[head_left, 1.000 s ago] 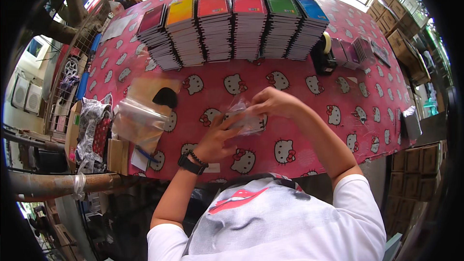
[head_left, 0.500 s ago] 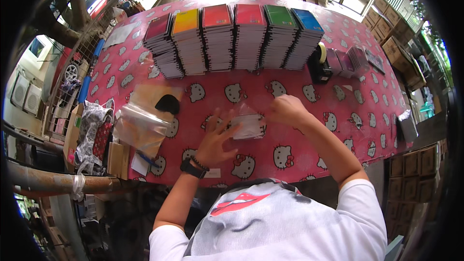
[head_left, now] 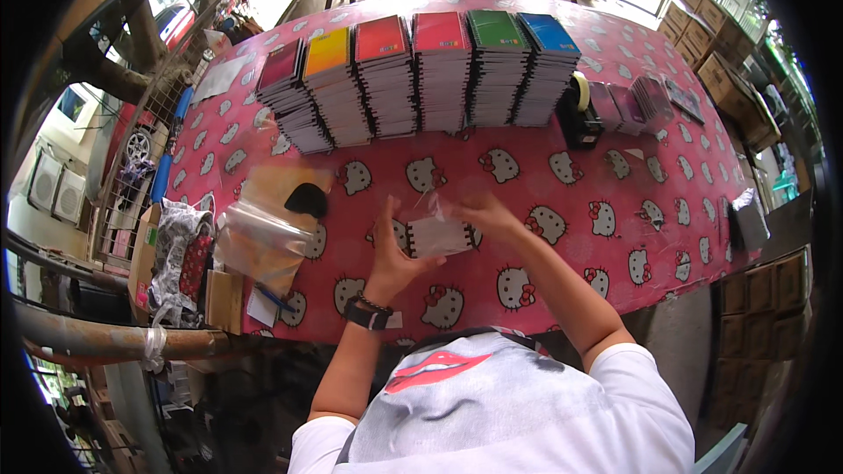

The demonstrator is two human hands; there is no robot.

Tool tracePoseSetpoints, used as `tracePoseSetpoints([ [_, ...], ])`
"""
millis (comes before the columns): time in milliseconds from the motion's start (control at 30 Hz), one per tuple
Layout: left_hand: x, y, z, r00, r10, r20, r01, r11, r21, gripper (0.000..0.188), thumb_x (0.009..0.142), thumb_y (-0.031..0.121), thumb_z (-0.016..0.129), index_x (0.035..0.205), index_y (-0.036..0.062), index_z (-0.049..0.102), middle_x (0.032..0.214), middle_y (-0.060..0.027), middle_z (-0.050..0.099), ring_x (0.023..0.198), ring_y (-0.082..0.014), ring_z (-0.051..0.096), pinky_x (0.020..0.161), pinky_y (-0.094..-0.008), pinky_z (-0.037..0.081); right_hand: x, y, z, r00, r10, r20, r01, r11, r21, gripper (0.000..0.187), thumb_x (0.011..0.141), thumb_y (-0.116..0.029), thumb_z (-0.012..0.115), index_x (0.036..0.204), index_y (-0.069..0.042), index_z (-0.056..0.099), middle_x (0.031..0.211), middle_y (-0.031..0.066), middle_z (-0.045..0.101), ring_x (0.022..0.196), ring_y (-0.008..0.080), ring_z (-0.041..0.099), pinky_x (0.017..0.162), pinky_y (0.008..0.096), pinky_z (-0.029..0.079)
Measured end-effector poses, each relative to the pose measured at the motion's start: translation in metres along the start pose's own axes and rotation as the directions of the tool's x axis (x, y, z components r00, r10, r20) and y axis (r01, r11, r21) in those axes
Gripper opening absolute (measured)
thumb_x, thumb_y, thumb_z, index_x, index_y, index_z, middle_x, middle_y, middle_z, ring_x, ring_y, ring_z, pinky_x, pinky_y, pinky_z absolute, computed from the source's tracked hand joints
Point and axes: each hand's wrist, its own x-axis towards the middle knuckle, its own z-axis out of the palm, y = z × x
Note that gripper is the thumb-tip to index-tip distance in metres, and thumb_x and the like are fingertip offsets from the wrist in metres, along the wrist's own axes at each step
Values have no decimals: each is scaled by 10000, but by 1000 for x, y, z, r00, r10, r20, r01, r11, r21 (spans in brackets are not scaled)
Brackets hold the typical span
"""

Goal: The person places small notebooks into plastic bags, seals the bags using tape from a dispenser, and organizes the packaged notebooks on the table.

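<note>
A small stack of spiral notebooks in a clear plastic bag [head_left: 436, 234] rests on the red cartoon-cat tablecloth [head_left: 544, 184] in front of me. My left hand [head_left: 392, 254], with a dark wristband, presses against the left end of the bagged stack. My right hand [head_left: 481, 211] grips the top right of the bag. Both hands hold the package between them.
Several tall rows of spiral notebooks [head_left: 421, 79] with coloured covers stand across the far side. A black tape dispenser [head_left: 575, 110] and small purple packs [head_left: 641, 101] lie at right. Clear bags on a brown envelope [head_left: 263, 228] lie left. Cardboard boxes [head_left: 755, 290] stand right.
The bagged notebooks have come down from in front of me onto the tablecloth. Both hands have shifted with them and now clamp the package at its ends.
</note>
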Motion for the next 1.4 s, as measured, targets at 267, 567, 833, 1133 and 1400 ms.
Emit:
tracePoseSetpoints([
  [267,12,-1,-15,956,93,277,-129,985,115,648,545,221,829,1139,105,596,1180,-91,529,1136,-271,450,943,-387,378,-19,-16,-3,765,-573,294,644,667,-375,204,670,-122,743,847,-55,669,1016,45,605,996,262,525,825,361,448],
  [567,-14,-7,1,949,311,49,-313,915,253,226,687,122,731,911,102,706,1052,-52,643,1073,-255,539,987,-438,310,-42,2,4,785,-584,208,589,600,-541,372,654,-258,764,927,-73,592,1156,102,549,1013,296,515,886,412,394],
  [833,-14,2,10,983,116,-141,-103,990,100,465,744,88,689,1191,77,563,957,-81,670,937,-212,607,948,-369,340,-37,0,23,906,-420,55,374,732,-570,340,630,-219,775,859,-57,583,1048,106,573,970,289,523,850,390,396],
  [1133,-20,12,8,930,331,-159,-259,898,356,608,806,140,627,1352,92,365,1237,-97,529,1034,-213,564,978,-423,284,0,-18,15,985,122,122,-94,972,-214,277,691,-160,730,877,23,637,738,101,655,697,144,616,616,295,481],
  [1400,-47,32,15,961,106,257,-255,703,664,656,734,359,641,1303,105,435,1360,-72,402,1258,-244,353,1007,-493,215,15,21,-52,994,-4,-109,-17,982,-188,141,808,-88,604,900,-2,665,822,73,655,746,108,581,691,261,468],
])
